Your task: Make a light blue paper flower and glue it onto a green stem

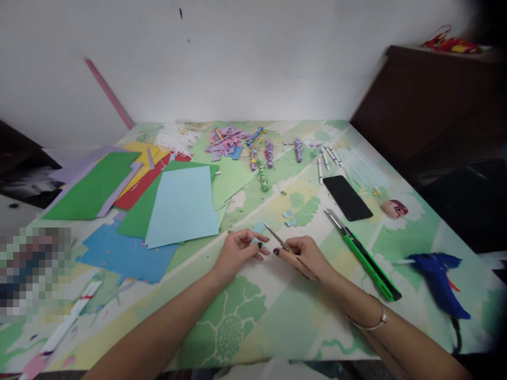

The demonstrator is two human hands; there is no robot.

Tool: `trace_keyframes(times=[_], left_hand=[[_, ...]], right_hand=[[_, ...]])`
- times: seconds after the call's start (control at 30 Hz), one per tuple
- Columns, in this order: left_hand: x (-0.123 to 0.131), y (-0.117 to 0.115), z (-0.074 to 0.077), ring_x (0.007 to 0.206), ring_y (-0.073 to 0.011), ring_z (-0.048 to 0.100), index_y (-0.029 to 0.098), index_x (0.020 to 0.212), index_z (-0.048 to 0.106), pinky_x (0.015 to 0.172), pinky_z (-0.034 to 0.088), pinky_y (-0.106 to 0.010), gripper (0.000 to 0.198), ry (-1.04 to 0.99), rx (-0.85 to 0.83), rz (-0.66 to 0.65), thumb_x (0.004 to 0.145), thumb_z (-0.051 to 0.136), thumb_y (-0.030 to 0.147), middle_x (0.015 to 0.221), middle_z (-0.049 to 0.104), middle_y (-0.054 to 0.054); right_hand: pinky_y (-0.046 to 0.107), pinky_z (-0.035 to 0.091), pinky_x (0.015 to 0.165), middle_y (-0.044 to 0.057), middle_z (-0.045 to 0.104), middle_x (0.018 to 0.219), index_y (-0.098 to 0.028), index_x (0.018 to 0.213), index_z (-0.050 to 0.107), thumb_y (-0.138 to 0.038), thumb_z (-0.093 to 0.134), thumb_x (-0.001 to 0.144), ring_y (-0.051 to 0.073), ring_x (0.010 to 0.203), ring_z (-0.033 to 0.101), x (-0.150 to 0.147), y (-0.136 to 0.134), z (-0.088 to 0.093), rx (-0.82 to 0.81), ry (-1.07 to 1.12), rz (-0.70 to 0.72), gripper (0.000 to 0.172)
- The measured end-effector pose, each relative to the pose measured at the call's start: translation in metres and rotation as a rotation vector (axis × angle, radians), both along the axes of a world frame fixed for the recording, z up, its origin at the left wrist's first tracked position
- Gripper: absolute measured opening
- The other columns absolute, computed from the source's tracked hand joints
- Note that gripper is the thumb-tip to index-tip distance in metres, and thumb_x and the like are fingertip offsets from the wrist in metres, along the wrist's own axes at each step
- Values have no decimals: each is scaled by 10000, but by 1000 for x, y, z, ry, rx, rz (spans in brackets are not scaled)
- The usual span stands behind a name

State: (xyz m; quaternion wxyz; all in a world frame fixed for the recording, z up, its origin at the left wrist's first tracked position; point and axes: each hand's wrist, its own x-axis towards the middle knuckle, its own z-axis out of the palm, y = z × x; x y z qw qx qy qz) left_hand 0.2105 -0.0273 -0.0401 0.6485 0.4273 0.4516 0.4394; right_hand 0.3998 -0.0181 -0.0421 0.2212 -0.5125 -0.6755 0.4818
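Observation:
My left hand (pixel 241 249) is closed in a loose pinch on a small light blue foam piece (pixel 259 227), partly hidden by the fingers. Facing it, my right hand (pixel 303 256) grips small gold-handled scissors (pixel 277 237), whose tips point up and left close to that piece. Just beyond both hands, a few light blue cut bits (pixel 289 217) lie on the patterned cloth. A light blue sheet (pixel 184 206) rests on green sheets left of my left hand. To the right of my right hand is a green utility knife (pixel 368 261) with its blade out.
A black phone (pixel 347 197), a blue glue gun (pixel 439 279) and white markers (pixel 325 157) are on the right. Decorated rolls (pixel 270 153) stand near a heap of coloured strips (pixel 226 140) at the back. White shreds (pixel 176 138) and stacked coloured sheets (pixel 93 187) occupy the left.

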Motion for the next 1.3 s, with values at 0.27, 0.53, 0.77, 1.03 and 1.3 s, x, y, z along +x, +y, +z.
trace_keyframes(times=[0.27,0.53,0.77,1.03,1.3], left_hand=[[0,2,-6,589,-119,561,180,554,371,507,438,-221,199,15,87,2,563,519,48,617,593,-2],[-2,4,-13,629,-120,565,146,592,529,618,421,-237,131,19,76,-31,550,544,23,637,630,-21],[1,2,-13,642,-142,628,140,648,538,551,448,-225,112,11,16,-64,594,583,53,671,637,-27],[8,-5,-11,576,-154,644,148,818,551,532,491,-258,217,31,-69,-176,627,652,124,728,653,-32],[4,-2,-14,755,-115,599,152,1002,552,709,425,-239,593,-524,-168,-163,466,437,-72,975,662,-67]], right_hand=[[218,160,425,-57,244,451,-187,493,360,-449,584,714,72,445,238,-2,-1,-6,27,-34,2,410],[211,178,435,-52,249,499,-183,509,348,-419,593,711,75,489,241,-1,-1,-13,87,-19,-11,396],[210,194,419,-55,290,476,-171,529,441,-396,599,703,72,460,263,-5,-1,-13,50,50,-70,326],[209,294,433,-18,536,537,-142,779,621,-294,638,673,93,467,401,-12,-10,-10,5,239,-130,186],[211,354,512,-10,581,612,-157,861,657,-237,608,720,98,525,449,-13,-12,-10,220,205,-130,169]])
